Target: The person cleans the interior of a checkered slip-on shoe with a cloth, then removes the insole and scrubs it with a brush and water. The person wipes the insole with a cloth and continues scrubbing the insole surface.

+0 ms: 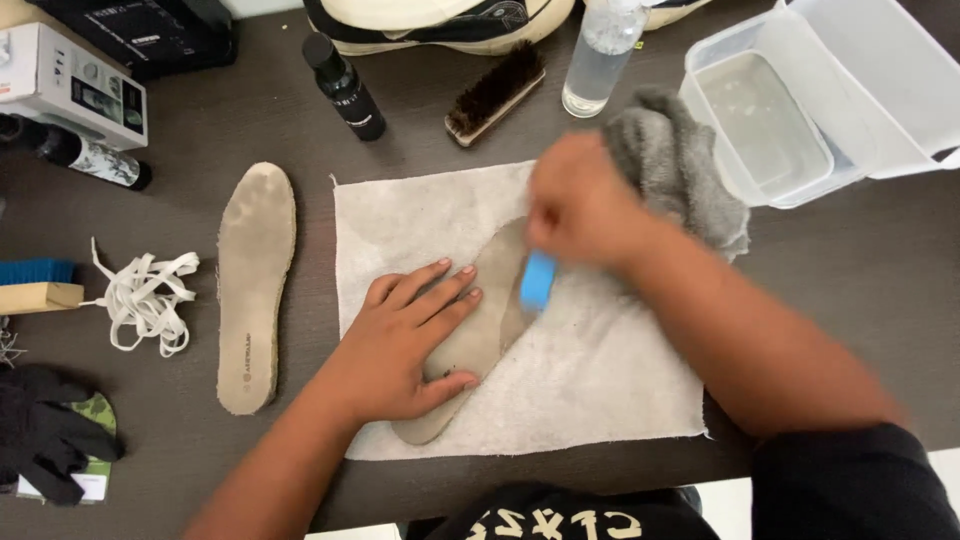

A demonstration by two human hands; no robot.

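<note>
Underneath everything, the dark table [850,290] carries a white cloth [600,370] spread flat, its edges slightly frayed and its surface flecked with small dark specks. On that cloth lies a tan insole [497,300], angled from lower left up toward the right, its top face dull and greyish with darker, damp-looking patches near the heel end. The left hand [405,345] lies flat over the lower half of this insole, fingers spread and straight, thumb along the edge, pressing it down rather than grasping it. The right hand [580,205], blurred, is closed around a small blue brush [538,280], whose blue end touches the insole's upper part just beside the left fingertips. A grey rag [680,170] sits bunched behind the right hand, overlapping the cloth's far corner. A second insole [255,285], equally worn and pale, lies lengthwise on the bare table left of the cloth. Farther back stand a clear plastic tub [770,130] with water, a clear bottle [603,50], a black bottle [345,85] and a wooden brush [497,92]. White laces [145,300] lie heaped at the left.
</note>
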